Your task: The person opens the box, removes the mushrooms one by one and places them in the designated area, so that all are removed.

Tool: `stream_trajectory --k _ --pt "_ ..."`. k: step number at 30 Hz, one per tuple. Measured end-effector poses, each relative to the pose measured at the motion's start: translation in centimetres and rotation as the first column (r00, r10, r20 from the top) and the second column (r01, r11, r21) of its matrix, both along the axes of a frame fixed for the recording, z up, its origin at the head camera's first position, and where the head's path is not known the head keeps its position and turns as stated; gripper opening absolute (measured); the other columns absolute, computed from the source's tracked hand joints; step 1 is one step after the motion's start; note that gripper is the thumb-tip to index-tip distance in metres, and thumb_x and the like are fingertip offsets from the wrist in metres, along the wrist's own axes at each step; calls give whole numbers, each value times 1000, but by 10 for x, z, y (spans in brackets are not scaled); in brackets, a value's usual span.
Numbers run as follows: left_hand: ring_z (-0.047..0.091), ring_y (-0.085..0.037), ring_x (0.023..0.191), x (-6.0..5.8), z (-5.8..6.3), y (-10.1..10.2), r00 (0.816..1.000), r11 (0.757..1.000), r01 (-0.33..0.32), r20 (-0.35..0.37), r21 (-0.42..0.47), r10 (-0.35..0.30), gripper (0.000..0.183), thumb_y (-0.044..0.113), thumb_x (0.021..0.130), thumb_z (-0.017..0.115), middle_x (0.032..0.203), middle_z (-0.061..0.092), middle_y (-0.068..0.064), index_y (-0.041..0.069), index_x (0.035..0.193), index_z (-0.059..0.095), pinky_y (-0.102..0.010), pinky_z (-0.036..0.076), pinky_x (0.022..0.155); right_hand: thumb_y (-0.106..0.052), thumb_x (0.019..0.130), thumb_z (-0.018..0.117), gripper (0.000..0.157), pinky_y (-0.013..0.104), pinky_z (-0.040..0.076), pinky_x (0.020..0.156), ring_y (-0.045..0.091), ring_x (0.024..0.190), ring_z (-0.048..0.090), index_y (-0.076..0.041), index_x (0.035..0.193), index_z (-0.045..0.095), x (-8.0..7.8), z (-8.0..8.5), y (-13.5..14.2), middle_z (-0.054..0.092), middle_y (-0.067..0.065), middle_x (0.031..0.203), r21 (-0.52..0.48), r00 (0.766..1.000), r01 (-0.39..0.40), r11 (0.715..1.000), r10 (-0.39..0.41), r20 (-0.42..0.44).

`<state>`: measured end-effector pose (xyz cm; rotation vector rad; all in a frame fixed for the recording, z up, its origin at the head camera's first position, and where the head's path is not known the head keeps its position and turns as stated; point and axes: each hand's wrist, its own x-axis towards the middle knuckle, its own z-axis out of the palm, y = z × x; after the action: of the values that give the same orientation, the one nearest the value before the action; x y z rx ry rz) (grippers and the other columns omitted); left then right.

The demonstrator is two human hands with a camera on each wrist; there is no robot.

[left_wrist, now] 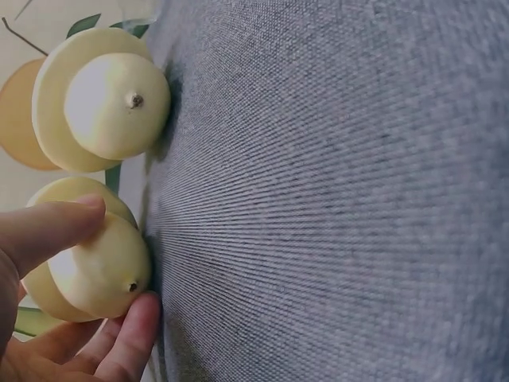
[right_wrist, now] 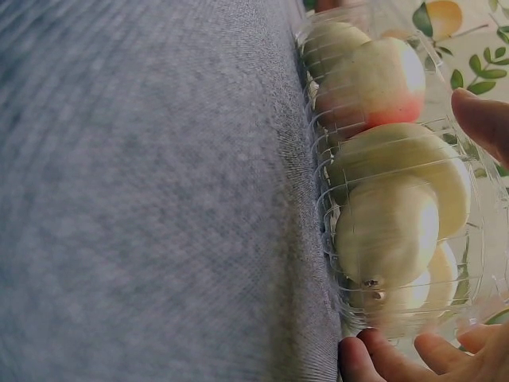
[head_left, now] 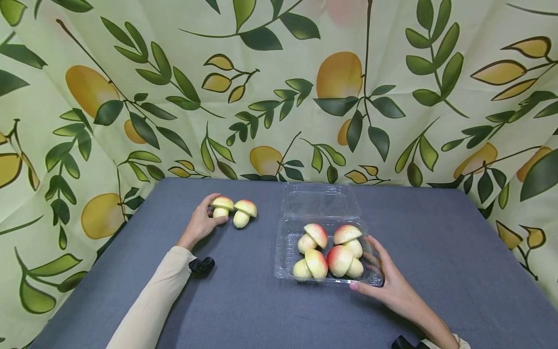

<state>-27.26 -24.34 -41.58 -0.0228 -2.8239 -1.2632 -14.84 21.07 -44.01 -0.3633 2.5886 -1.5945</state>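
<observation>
My left hand [head_left: 201, 222] pinches a toy mushroom [head_left: 223, 203] with a yellow cap and pale stem on the left of the table. In the left wrist view its thumb [left_wrist: 60, 229] lies across one side and the fingers curl round the other. A second toy mushroom [head_left: 245, 208], red on its cap, stands just right of it. Several red-and-yellow toy mushrooms [head_left: 339, 261] lie tilted in a clear plastic clamshell box [head_left: 285, 247], its lid [head_left: 320, 199] folded back. My right hand [head_left: 394, 286] grips the box's right side, thumb at the front corner, fingers along the side wall.
A blue-grey cloth covers the table [head_left: 244, 310]. Behind it and on the left hangs a curtain [head_left: 279, 116] printed with fruit and leaves. A black wrist strap mount [head_left: 202, 265] sits on the left wrist.
</observation>
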Motion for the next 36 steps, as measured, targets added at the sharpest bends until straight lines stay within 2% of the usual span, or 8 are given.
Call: stream_trajectory --k 4,9,11,16,21,24,30,36 --pt "52 -50 125 -1 -1 -1 1000 1000 -4 5 1 4 72 10 90 71 147 40 -27 7 151 34 -55 43 99 -21 84 80 109 39 45 103 49 140 37 -15 159 2 0 0 0 16 23 162 11 1000 3 1000 -3 6" --pt "51 -51 126 -1 -1 -1 1000 1000 2 2 6 -2 71 10 91 69 148 39 -27 7 152 32 -56 42 101 -20 83 80 109 23 45 99 49 139 37 -15 159 2 0 0 1 16 23 162 7 1000 0 1000 0 4" --pt "51 -50 125 -1 -1 0 1000 1000 3 1 12 -3 71 11 92 68 148 39 -28 7 152 31 -56 43 101 -20 83 80 109 24 45 100 49 139 37 -15 159 2 0 0 1 16 23 162 8 1000 0 1000 0 3" --pt "54 -48 121 0 -1 1 1000 1000 4 -1 23 -4 72 11 92 68 147 39 -30 5 152 30 -53 45 98 -21 83 80 110 48 43 104 49 140 37 -14 159 1 0 1 0 15 23 162 16 1000 4 1000 -4 8" --pt "55 -47 121 1 -1 0 1000 1000 -13 -4 20 13 72 13 92 68 147 39 -31 5 153 30 -52 47 95 -22 84 80 110 57 41 104 51 139 37 -13 159 0 0 2 -1 15 25 162 17 1000 4 1000 -4 15" --pt "55 -46 122 4 0 0 1000 999 -29 -6 30 29 72 14 92 70 147 39 -30 8 153 32 -49 48 94 -22 84 80 110 56 42 104 51 139 37 -13 159 0 1 2 -1 15 25 162 15 1000 2 1000 -2 16" --pt "57 -44 120 10 5 0 999 998 -33 -22 44 34 69 14 91 70 147 40 -29 8 151 36 -48 47 93 -21 84 80 109 35 46 101 50 139 37 -14 159 1 1 3 -1 16 24 162 10 1000 0 1000 0 14" --pt "52 -46 125 15 11 -1 999 998 -42 -25 52 44 66 13 92 69 148 37 -28 9 150 37 -55 44 99 -22 84 80 110 52 43 103 51 139 36 -14 159 0 1 3 -1 14 24 162 10 1000 0 1000 0 24"
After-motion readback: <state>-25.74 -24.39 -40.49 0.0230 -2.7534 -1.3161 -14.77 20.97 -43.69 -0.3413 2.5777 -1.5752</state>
